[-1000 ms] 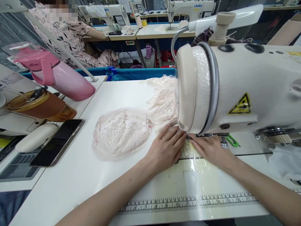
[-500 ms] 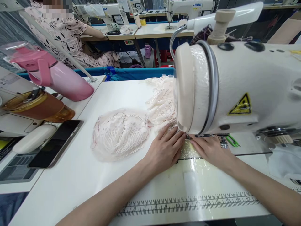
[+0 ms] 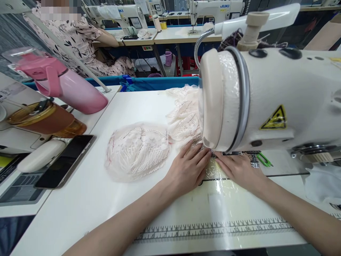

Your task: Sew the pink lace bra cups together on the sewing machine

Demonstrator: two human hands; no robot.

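A pale pink lace garment (image 3: 138, 151) lies on the white sewing table (image 3: 87, 199), its far part running under the head of the cream sewing machine (image 3: 266, 99). My left hand (image 3: 188, 167) lies flat on the lace just left of the needle area, fingers spread and pointing toward the machine. My right hand (image 3: 238, 169) presses flat on the lace strip just right of it. The fingertips of both nearly meet below the machine head, which hides the needle.
A pink bottle (image 3: 61, 85), an amber cup (image 3: 42, 119) and a dark phone (image 3: 66, 160) lie at the left. Green snips (image 3: 263, 160) rest under the machine arm. A ruler strip (image 3: 213, 229) runs along the near edge. A seated person (image 3: 80, 39) works behind.
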